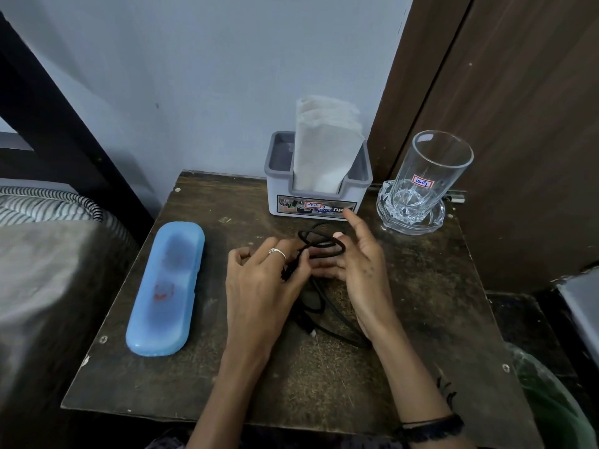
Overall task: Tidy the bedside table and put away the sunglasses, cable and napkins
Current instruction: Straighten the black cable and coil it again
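A black cable [324,246] lies in loops at the middle of the dark bedside table [227,377]. My left hand [259,286], with a ring on one finger, pinches the cable near its coils. My right hand [359,267] has a loop of the cable around its fingers, which are partly spread. More cable trails on the table between my wrists. A closed blue glasses case [165,286] lies at the table's left. White napkins [321,147] stand upright in a grey holder [275,176] at the back. No sunglasses are visible.
A clear drinking glass [431,176] stands on a glass coaster dish [389,218] at the back right, beside a brown wooden door. A bed with striped bedding [45,205] is at the left. Something green [557,409] sits low on the right.
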